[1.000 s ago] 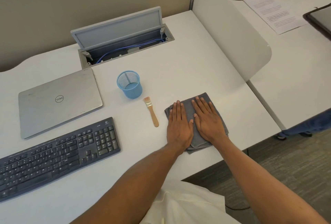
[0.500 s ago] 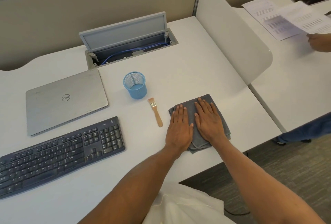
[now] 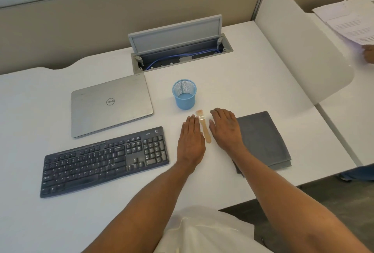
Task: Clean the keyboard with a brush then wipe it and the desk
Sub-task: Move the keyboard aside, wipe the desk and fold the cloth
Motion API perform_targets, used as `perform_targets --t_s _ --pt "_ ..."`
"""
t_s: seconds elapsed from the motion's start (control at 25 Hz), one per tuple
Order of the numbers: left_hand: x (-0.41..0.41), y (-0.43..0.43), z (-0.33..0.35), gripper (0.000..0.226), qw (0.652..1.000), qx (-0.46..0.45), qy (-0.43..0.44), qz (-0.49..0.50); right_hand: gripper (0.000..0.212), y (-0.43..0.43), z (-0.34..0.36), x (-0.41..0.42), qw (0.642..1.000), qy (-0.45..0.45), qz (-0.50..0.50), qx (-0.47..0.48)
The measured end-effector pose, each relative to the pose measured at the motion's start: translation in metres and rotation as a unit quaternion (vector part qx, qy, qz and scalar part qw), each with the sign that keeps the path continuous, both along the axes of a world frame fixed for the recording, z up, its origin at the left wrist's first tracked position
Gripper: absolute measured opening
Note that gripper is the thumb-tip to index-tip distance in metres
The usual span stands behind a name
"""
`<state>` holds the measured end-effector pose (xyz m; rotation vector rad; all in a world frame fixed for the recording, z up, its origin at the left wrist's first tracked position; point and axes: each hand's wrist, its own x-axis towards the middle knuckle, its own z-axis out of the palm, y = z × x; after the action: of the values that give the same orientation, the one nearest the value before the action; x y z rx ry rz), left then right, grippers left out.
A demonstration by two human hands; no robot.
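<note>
A small wooden brush (image 3: 204,127) lies on the white desk (image 3: 232,90), bristles pointing away from me. My left hand (image 3: 191,141) lies flat just left of it, fingers straight. My right hand (image 3: 225,129) is palm down just right of the brush, fingers slightly bent, holding nothing. A folded grey cloth (image 3: 263,141) lies on the desk right of my right hand, untouched. The black keyboard (image 3: 105,159) sits to the left, near the front edge.
A closed silver laptop (image 3: 110,104) lies behind the keyboard. A blue mesh pen cup (image 3: 184,94) stands just beyond the brush. An open cable hatch (image 3: 180,50) is at the back. A white divider panel (image 3: 303,50) borders the right side; another person's hand (image 3: 368,53) holds papers beyond it.
Both my hands have left the grey cloth and moved left; they now lie on either side of the brush. The cloth stays where it was.
</note>
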<state>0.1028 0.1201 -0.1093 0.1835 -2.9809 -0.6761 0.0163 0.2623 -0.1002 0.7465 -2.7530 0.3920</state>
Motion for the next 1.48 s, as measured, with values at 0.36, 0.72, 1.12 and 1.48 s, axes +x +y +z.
perform_targets --t_s 0.36,0.72,1.12,1.48 --pt "-0.009 -0.028 -0.003 0.056 0.998 -0.009 -0.050 -0.022 0.028 -0.048 -0.013 -0.005 0.993 -0.095 -0.068 0.007" --pt "-0.028 -0.018 0.002 0.050 0.998 0.035 -0.057 0.022 0.024 -0.073 -0.002 -0.011 0.969 -0.185 -0.160 0.041" --pt "-0.025 -0.024 0.009 0.044 0.996 0.056 -0.065 -0.002 0.020 -0.079 0.008 0.000 0.944 -0.270 -0.186 -0.031" --pt "-0.018 -0.030 0.023 0.025 0.944 0.309 -0.077 0.084 0.028 -0.072 0.014 0.033 0.924 -0.281 -0.184 -0.182"
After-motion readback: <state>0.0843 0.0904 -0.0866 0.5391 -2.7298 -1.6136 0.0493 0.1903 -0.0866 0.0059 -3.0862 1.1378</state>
